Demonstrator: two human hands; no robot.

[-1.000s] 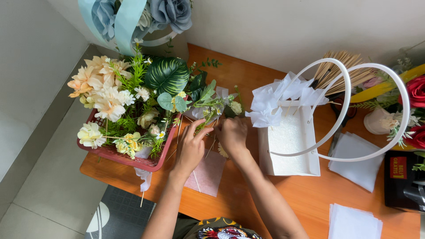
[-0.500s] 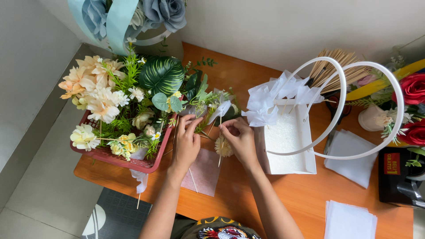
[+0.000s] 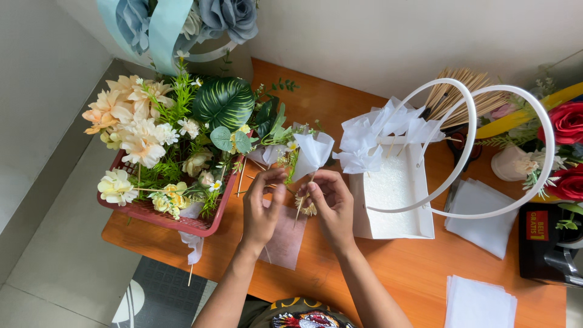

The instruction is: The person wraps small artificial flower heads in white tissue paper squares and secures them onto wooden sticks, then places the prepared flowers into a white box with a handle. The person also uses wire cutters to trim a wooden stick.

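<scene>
My left hand (image 3: 262, 206) and my right hand (image 3: 330, 204) meet over the orange table (image 3: 395, 273), fingertips close together. Between them they pinch a thin wooden stick with a white folded tissue piece (image 3: 311, 153) at its top. A small dried flower head (image 3: 308, 209) hangs near my right palm. A pale pink tissue sheet (image 3: 284, 240) lies flat on the table under my hands. The red basket (image 3: 182, 220) full of artificial flowers and green leaves stands just left of my left hand.
A white box bag (image 3: 392, 191) with two round hoop handles holds white tissue pieces at the right. Wooden sticks (image 3: 455, 97) fan out behind it. White tissue stacks (image 3: 480, 212), red roses (image 3: 568, 121) and a black device (image 3: 549, 243) sit far right. Blue roses (image 3: 228, 15) hang above.
Both hands have drawn back from the basket toward me, lifting a stick with white tissue upright between the fingertips. The view has shifted slightly.
</scene>
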